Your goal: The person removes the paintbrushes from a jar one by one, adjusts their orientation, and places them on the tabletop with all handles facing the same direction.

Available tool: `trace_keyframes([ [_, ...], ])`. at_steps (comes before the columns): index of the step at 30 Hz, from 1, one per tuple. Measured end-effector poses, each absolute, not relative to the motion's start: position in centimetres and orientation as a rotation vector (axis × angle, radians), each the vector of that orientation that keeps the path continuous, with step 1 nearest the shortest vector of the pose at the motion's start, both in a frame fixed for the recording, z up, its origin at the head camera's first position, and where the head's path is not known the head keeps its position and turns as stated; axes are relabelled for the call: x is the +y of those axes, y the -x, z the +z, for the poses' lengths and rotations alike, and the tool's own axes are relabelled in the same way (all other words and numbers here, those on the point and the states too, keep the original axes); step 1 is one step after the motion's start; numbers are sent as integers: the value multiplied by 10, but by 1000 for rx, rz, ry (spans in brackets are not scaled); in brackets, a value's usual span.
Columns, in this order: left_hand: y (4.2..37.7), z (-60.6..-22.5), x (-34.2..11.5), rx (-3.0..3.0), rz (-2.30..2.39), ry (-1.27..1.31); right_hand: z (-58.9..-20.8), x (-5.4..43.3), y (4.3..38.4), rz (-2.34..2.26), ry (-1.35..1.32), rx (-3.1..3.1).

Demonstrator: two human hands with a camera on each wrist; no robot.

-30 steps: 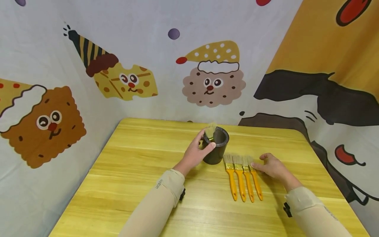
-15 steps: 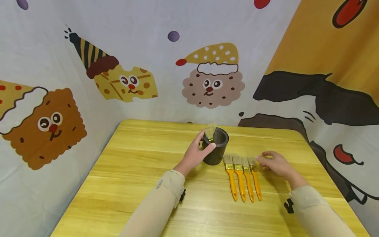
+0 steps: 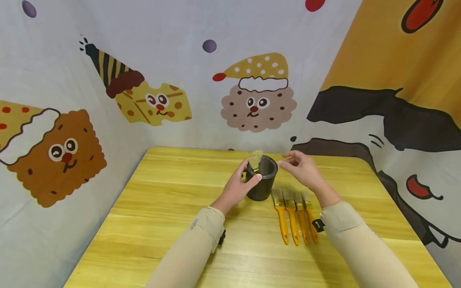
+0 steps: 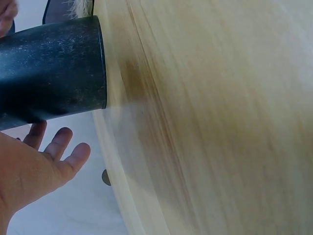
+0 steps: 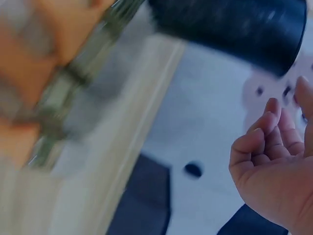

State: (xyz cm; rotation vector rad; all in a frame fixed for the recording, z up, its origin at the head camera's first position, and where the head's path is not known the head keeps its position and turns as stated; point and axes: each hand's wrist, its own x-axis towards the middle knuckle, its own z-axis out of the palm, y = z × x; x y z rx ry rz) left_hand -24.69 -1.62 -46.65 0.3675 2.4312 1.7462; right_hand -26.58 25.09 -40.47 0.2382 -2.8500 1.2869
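My left hand (image 3: 235, 186) holds a black cylindrical cup (image 3: 260, 190) from its left side, with the thumb on the near face by the rim. In the left wrist view several fingers (image 4: 58, 144) stick out beside the dark cup wall. A paintbrush (image 3: 256, 161) stands in the cup, pale bristles up; its handle is hidden inside. Just right of the rim is my right hand (image 3: 302, 170), fingers loosely bent and nothing held. Several paintbrushes with orange handles (image 3: 293, 224) lie side by side on the table, bristles away from me, below the right hand.
The light wooden table (image 3: 162, 224) ends at a cloth backdrop (image 3: 173, 48) printed with cartoon food. The right forearm (image 3: 360, 240) passes over the table, its black wrist strap piece (image 3: 318, 225) overlapping the rightmost brush handle.
My right hand has left the rightmost paintbrush, which it touched a second ago, and moved left and away from me to the cup's rim. The left hand and cup have stayed put.
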Motion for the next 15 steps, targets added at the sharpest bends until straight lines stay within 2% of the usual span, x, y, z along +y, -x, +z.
trace_keyframes([
  [5, 246, -465, -16, 2413, 1760, -372, -400, 221, 267, 1123, -341, -2843],
  [15, 248, -467, -16, 2415, 1756, -381, -395, 196, 266, 947, -464, -2852],
])
